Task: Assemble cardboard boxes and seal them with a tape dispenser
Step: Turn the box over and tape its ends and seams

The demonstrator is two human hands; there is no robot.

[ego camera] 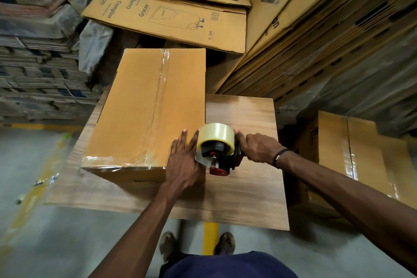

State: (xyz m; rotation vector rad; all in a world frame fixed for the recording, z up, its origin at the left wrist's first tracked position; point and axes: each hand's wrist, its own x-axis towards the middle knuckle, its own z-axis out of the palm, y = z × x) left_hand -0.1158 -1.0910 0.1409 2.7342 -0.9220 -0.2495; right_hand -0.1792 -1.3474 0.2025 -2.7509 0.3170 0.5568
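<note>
Closed brown cardboard box (144, 110) sits on the left part of a wood-grain tabletop (243, 187), long side running away from the person. Clear tape runs down its centre seam, plus a strip across the near edge and some at the far edge.

Left hand (184, 162) lies flat on the box's near right corner — fingers straight and spread, pressing the top, palm hanging over the edge.

Right hand (259, 146) is wrapped round the handle of the red-and-black tape dispenser (222, 156), fingers curled tight. Dispenser carries a roll of clear tape (216, 135) and sits right at the box's right edge, touching or just beside the left hand's fingers. A short tab of tape shows between dispenser and box corner; whether it is stuck down I cannot tell.

Dark beaded bracelet (278, 157) on the right wrist.

Around the table: stacks of flattened printed cartons (167, 18) behind, a second taped box (361, 156) on the right, grey floor with a yellow line (210, 239) between the person's feet.
</note>
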